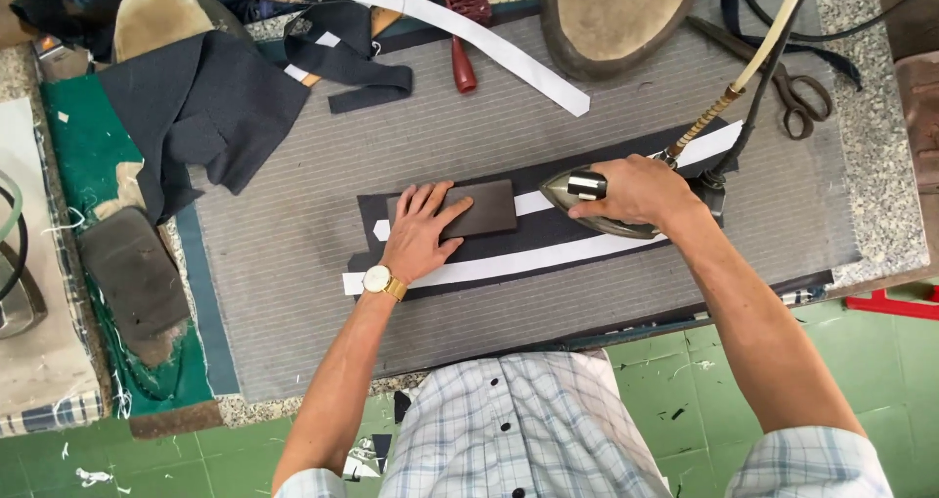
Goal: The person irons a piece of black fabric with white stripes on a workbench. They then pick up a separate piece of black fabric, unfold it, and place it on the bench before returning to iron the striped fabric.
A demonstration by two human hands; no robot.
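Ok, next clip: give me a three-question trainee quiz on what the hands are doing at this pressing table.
1. True or false: the right hand grips the iron.
2. What lies under the left hand? A) scissors B) a dark flat block C) a brush
3. Which wrist wears the watch?

Key:
1. True; the iron sits on the dark fabric strip with its white bands.
2. B, the dark block; the scissors lie far right, and the red-handled brush at the top.
3. The left.
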